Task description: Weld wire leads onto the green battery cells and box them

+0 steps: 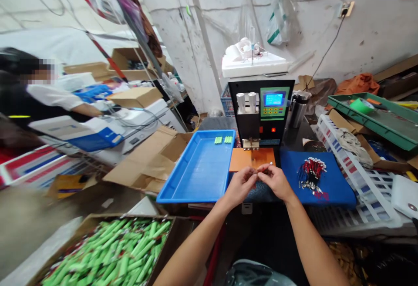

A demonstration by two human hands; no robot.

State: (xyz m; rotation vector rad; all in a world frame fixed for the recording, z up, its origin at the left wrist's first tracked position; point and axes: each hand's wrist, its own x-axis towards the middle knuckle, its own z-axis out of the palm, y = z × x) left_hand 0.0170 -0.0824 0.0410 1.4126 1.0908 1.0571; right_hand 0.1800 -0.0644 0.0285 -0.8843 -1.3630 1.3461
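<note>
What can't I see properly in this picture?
In the head view:
Whatever might be between the left hand and right hand: too small, and fingers cover it.
The words on the blue screen of the black machine: too small.
The near end of the cardboard box of green cylinders: cut off by the bottom edge.
The co-worker: blurred, partly cut off by the left edge.
</note>
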